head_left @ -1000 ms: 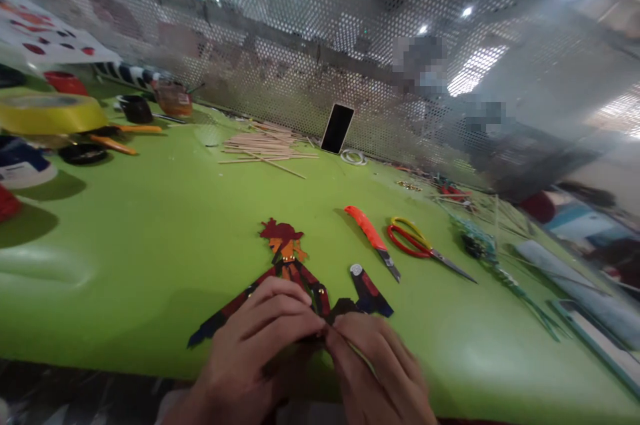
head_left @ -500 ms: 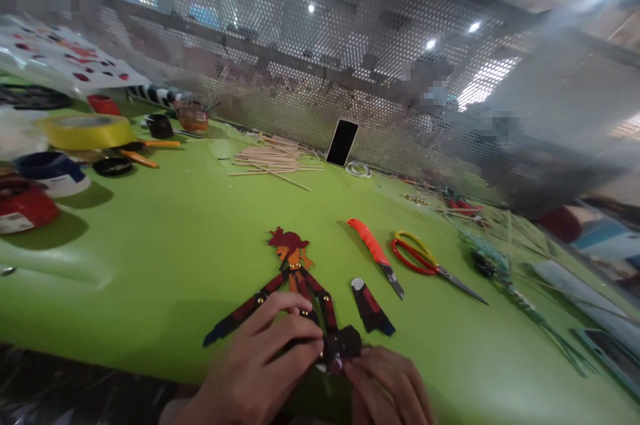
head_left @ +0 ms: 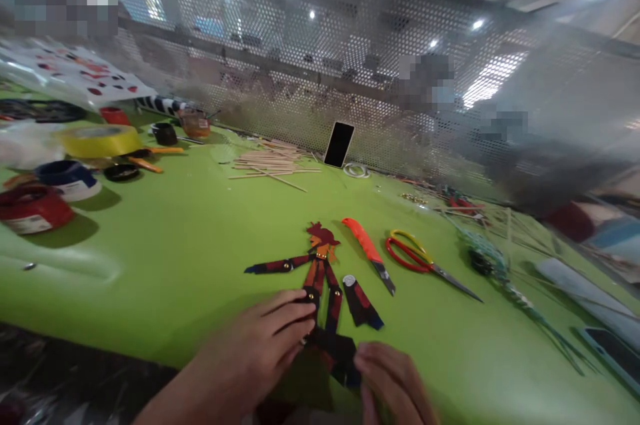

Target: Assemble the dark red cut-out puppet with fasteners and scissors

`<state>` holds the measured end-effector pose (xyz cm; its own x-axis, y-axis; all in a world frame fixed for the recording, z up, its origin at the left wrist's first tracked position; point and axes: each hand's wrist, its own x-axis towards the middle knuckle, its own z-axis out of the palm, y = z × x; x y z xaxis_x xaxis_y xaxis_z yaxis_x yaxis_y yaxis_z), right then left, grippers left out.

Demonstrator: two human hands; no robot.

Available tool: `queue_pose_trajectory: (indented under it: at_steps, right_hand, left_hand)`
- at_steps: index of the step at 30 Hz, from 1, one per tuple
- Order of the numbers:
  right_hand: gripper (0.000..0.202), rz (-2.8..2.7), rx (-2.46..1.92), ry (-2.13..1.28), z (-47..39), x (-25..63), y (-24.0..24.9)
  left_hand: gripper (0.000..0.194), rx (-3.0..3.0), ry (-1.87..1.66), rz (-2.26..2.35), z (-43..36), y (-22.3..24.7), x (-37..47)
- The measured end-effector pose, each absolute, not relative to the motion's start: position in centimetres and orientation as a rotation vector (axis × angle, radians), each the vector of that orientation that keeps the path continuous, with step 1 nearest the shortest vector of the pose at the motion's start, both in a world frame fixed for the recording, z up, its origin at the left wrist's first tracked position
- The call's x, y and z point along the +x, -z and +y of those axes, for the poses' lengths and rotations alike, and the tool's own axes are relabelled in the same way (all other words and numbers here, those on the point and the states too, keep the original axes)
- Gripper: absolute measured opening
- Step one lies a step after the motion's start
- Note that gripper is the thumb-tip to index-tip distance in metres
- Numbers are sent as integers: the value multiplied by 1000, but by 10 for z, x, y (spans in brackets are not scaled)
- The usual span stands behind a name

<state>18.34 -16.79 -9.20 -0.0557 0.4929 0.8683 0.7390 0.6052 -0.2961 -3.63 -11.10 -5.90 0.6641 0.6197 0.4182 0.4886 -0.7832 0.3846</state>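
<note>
A flat jointed puppet (head_left: 316, 271), dark red, orange and black with small brass fasteners, lies on the green table. Its head (head_left: 323, 236) points away from me, and one arm (head_left: 270, 266) stretches out to the left. My left hand (head_left: 270, 338) grips the puppet's lower body, fingers close together over it. At its black lower part (head_left: 340, 351), my right hand (head_left: 390, 375) holds the edge between thumb and fingers; the thumb is partly hidden. A loose dark limb piece (head_left: 363, 303) with a pale round end lies just right of the puppet.
Right of the puppet lie an orange-handled cutter knife (head_left: 367, 248) and scissors (head_left: 425, 261). Thin wooden sticks (head_left: 273, 161) and a propped phone (head_left: 339, 143) are at the back. Paint jars (head_left: 35, 210) and yellow tape (head_left: 100, 140) stand left. Green cord (head_left: 520, 301) lies at right.
The puppet has shifted right, and its left-side arm has swung up nearly level. Its black lower part now extends further toward my right hand, which has moved slightly right.
</note>
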Motion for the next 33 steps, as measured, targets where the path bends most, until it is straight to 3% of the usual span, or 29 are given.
queue_pose_trajectory:
  at_steps: [5, 13, 19, 23, 33]
  right_hand:
    - [33, -1969, -957, 318, -160, 211, 89]
    - [24, -1796, -877, 328, -174, 177, 128]
    - [22, -2029, -844, 379, -171, 179, 96]
    - [23, -2075, -833, 364, -168, 190, 79]
    - [26, -1864, -884, 176, -174, 193, 88]
  left_hand:
    - [66, 2820, -603, 885, -116, 54, -51]
    - [49, 2878, -651, 983, -110, 47, -31]
    - [80, 2720, -417, 1046, -99, 50, -39]
    - [74, 2619, -479, 977, -91, 41, -47]
    - [47, 2417, -624, 934, -90, 39, -52]
